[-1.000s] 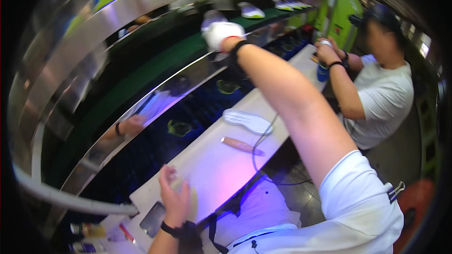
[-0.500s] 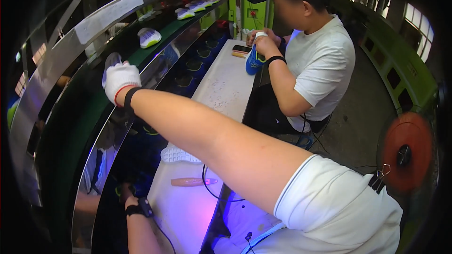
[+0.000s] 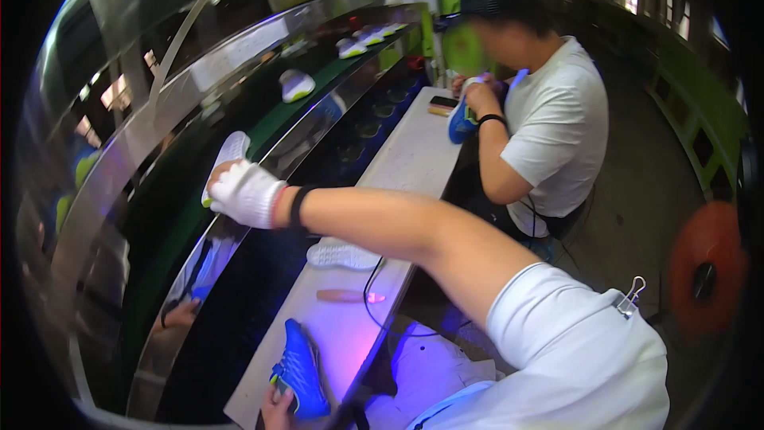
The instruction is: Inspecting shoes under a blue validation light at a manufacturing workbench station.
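My right hand [image 3: 243,191], in a white knit glove with bare fingertips, reaches across to the conveyor. It is closed round a white shoe sole [image 3: 231,150] with a yellow-green edge, whose upper end sticks out past the fingers. Low in the picture, my left hand [image 3: 277,408] grips the heel end of a blue shoe upper [image 3: 298,366], which lies on the narrow bench [image 3: 269,349]. Another white sole [image 3: 342,253], tread up, rests on the bench under my right forearm. Beside it lies a slim tool with a wooden-looking handle [image 3: 338,296], its tip under pinkish-violet light.
A co-worker [image 3: 549,127] sits ahead at the bench, holding a blue shoe [image 3: 461,121]. Several soles, one nearer [image 3: 297,86], stand on the green conveyor belt [image 3: 280,121]. A phone [image 3: 443,102] lies on the bench. A black cable crosses near the tool. A red fan [image 3: 704,271] stands at right.
My left hand has come from the dark lower rack onto the bench with a blue shoe upper. My right hand has drawn nearer with the sole, now tread side showing. The view has shifted.
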### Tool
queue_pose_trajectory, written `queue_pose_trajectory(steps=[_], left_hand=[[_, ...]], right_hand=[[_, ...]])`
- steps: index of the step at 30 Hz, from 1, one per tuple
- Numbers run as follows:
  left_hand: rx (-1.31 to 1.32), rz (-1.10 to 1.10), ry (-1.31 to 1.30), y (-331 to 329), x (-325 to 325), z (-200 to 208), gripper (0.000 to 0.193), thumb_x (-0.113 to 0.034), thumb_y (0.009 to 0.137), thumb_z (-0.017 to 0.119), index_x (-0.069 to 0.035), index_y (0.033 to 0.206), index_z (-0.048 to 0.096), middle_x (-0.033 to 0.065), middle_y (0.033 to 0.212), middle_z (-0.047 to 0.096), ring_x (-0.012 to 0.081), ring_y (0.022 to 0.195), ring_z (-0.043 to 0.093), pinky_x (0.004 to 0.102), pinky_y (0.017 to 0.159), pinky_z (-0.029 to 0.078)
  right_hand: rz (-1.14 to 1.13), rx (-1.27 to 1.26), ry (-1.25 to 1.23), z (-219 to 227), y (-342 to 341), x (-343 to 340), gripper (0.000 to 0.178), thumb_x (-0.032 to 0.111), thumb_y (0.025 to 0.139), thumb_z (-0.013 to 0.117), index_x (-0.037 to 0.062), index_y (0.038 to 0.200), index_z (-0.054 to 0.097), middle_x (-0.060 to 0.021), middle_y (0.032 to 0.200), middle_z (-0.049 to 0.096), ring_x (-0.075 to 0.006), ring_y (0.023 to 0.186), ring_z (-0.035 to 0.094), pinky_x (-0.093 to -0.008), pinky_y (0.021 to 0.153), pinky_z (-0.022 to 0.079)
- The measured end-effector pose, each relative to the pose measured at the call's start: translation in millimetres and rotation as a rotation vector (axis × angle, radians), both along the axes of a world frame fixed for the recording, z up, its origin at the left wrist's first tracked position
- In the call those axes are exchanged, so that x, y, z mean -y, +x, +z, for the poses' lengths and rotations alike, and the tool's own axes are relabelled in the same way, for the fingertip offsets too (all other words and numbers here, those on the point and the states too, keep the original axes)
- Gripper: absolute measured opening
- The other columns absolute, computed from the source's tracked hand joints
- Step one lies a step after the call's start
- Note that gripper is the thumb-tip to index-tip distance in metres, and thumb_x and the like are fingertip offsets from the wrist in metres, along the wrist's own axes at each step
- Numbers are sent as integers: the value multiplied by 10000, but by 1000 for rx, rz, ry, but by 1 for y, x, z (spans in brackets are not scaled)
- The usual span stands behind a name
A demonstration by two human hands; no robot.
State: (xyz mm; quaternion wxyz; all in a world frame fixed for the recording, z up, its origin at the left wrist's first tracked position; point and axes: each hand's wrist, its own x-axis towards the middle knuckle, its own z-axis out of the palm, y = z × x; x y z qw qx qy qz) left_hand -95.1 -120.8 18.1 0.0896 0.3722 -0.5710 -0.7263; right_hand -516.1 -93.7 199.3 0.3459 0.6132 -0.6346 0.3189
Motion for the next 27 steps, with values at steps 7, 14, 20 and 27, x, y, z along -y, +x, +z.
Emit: queue_pose_trajectory(steps=[7, 14, 20, 27], left_hand=[[18, -251, -1280, -63, -6, 3, 481, -205, 917, 762, 19, 1326, 643, 282, 1319, 663, 474, 1237, 614, 503, 1068, 495], [305, -239, -1192, -121, 1, -14, 482, -407, 1000, 674, 37, 1174, 609, 262, 1074, 733, 435, 1021, 721, 530, 876, 572], [-131, 40, -1196, -75, -30, 27, 441, -323, 1003, 711, 11, 1268, 601, 244, 1129, 719, 404, 1022, 717, 471, 896, 567], [-577, 165, -1013, -42, -80, 8, 652, -62, 923, 788, -4, 1452, 411, 234, 1339, 589, 322, 1220, 648, 426, 1066, 515]], right_hand=[[618, 446, -149, 0, 102, -164, 167, 122, 1008, 714, 71, 1166, 735, -142, 1110, 767, -257, 987, 754, -393, 870, 611], [154, 765, 225, -85, 132, -193, 232, 149, 1017, 720, -34, 1153, 678, -33, 983, 720, -127, 881, 655, -269, 806, 513], [392, 1339, -105, -174, 152, -223, 426, 356, 1035, 722, 27, 1293, 641, -71, 1170, 691, -186, 1113, 648, -371, 1037, 481], [489, 1445, -77, -163, 157, -223, 549, 423, 979, 789, 38, 1311, 581, -111, 1204, 699, -245, 1203, 656, -422, 1093, 483]])
